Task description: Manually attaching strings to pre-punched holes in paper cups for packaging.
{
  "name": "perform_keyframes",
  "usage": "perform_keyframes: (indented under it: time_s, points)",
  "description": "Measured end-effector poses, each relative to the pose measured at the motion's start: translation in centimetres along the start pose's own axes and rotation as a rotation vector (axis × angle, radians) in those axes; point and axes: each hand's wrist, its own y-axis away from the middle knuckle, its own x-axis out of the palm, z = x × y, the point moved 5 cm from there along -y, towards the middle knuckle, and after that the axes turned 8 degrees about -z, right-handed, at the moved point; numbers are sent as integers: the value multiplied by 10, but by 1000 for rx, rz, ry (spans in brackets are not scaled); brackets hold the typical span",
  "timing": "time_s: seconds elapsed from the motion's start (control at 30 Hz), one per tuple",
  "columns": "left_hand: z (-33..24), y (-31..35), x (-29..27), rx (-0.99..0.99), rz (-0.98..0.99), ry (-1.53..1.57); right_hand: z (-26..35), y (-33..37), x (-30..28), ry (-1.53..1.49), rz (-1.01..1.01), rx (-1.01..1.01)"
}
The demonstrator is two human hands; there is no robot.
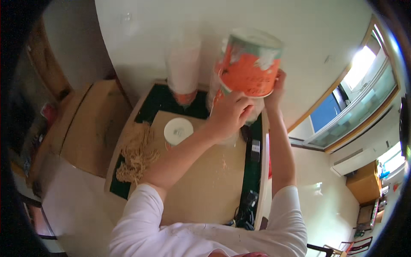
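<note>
White wall rises behind a tan desk with a dark border. Both hands hold an orange-and-white cylindrical container lifted above the desk's far edge — the left hand is closed around its lower side and a clear plastic wrap, the right hand grips its right side. On the desk lie a round white lid and, to its left, a pile of pale dry noodles. A blurred tall container stands behind.
</note>
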Motion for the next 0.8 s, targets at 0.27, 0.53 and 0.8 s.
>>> perform_keyframes:
  time_s: [0.27, 0.53, 0.8]
  points:
    - [91, 47, 90, -72, 218, -195, -145, 19, 14, 257, 189, -94]
    - [107, 117, 158, -16, 491, -339, -177, 37, -24, 413, 132, -46]
    - [90, 158, 148, -35, 494, -156, -38, 10, 39, 396, 518, -446]
